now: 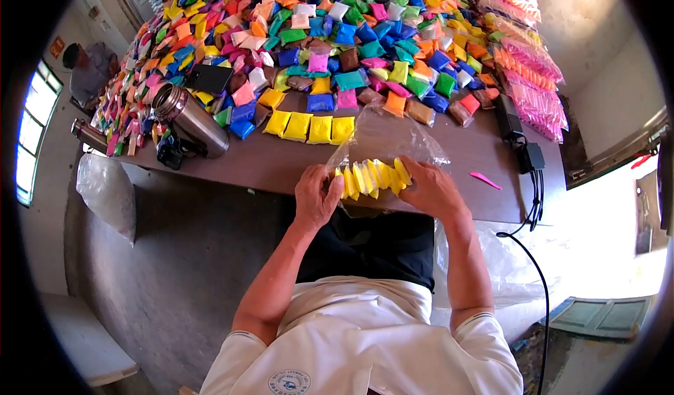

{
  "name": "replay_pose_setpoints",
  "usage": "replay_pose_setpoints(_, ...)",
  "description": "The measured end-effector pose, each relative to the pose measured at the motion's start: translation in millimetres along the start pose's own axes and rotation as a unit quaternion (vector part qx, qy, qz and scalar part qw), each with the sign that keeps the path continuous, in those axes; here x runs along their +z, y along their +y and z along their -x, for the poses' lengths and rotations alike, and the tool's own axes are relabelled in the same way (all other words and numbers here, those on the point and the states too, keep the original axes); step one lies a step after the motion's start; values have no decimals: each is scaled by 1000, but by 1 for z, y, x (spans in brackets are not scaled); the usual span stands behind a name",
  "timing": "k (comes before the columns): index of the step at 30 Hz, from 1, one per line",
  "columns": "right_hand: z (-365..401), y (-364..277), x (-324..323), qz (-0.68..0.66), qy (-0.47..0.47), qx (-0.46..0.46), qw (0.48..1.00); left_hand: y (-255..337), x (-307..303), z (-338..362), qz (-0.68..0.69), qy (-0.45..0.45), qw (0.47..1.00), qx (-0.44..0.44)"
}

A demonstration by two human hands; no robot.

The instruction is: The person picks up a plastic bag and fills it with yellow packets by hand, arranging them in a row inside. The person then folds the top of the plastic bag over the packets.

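Note:
A row of small yellow packets (372,178), stood on edge and pressed face to face, is squeezed between my two hands at the front edge of the table. My left hand (317,196) closes on the left end of the row, and my right hand (432,191) holds the right end with bent fingers. Just behind the packets, a clear plastic bag (393,139) lies crumpled on the tabletop. Beyond it to the left, several more yellow packets (319,129) lie flat side by side.
A large heap of coloured packets (337,37) covers the back of the brown table (253,163). A steel flask (200,125) and a black phone (209,78) are on the left. A pink plastic tool (485,180) and black cabled boxes (530,156) lie right. A person (90,72) sits far left.

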State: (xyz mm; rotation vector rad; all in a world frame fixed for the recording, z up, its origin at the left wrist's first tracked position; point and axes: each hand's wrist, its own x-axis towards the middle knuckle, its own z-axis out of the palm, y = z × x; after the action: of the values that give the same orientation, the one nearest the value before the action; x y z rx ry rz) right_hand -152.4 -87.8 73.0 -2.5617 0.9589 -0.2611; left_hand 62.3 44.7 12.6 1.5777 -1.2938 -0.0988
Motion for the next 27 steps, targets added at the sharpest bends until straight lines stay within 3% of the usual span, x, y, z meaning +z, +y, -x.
replay_pose_setpoints(7,1,2,-4,-78,10,32,996,-4,2,1,-6,-1,1000,10)
replay_pose_setpoints(9,-3,-1,-7,-93,-32,88,991,-1,1,0,-5,-1,1000,9)
replay_pose_setpoints(12,-4,5,3,-64,2,6,998,-1,1,1,-5,-2,1000,8)
replay_pose_setpoints(18,1,-6,-5,-77,-11,55,995,-2,1,1,0,2,1000,3)
replay_pose_setpoints(21,3,-6,-3,-70,35,20,997,-1,0,1,-4,-2,1000,1)
replay_pose_setpoints(27,0,-2,5,-54,9,34,998,-3,1,2,3,0,1000,3)
